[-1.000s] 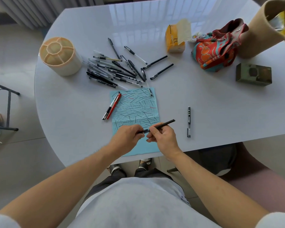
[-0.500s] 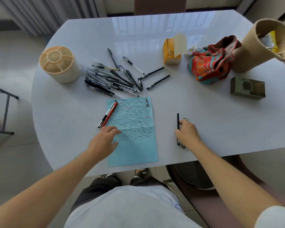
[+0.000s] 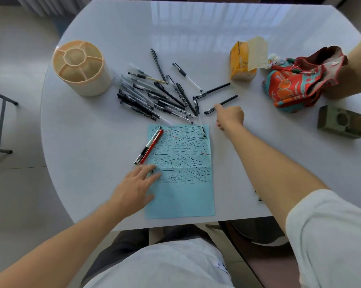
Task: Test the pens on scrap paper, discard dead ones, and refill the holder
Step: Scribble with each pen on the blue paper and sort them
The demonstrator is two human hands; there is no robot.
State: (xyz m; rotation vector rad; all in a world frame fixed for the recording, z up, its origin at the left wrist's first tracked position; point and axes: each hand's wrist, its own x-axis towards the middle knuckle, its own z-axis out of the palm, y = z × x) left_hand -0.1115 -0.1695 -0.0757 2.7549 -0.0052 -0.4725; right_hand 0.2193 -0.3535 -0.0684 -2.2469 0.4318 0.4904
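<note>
While flat on paper (image 3: 181, 163), open hands (image 3: 137, 187).

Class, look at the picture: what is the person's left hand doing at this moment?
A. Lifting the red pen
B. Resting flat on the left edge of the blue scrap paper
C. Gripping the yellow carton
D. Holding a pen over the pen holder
B. The left hand lies with straight fingers on the left edge of the blue scrap paper, holding nothing; the red pen lies untouched beyond it.
</note>
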